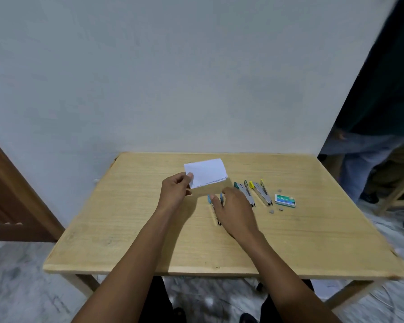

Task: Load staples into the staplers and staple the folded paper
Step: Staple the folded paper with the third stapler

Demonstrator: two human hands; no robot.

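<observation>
My left hand (175,191) pinches the lower left corner of the folded white paper (207,172), which is lifted above the wooden table (126,229). My right hand (234,209) lies over a light-blue stapler (214,206) on the table, fingers spread around it; whether it grips the stapler is unclear. To the right lie a teal stapler (245,193) and a yellow stapler (261,193), both opened up. A green staple box (285,200) sits further right with small staple strips (275,209) beside it.
A pale wall stands behind the table. A person in jeans (359,164) stands at the far right by a wooden frame (397,190). A brown door (7,197) is at the left. Cables lie on the marble floor at the right.
</observation>
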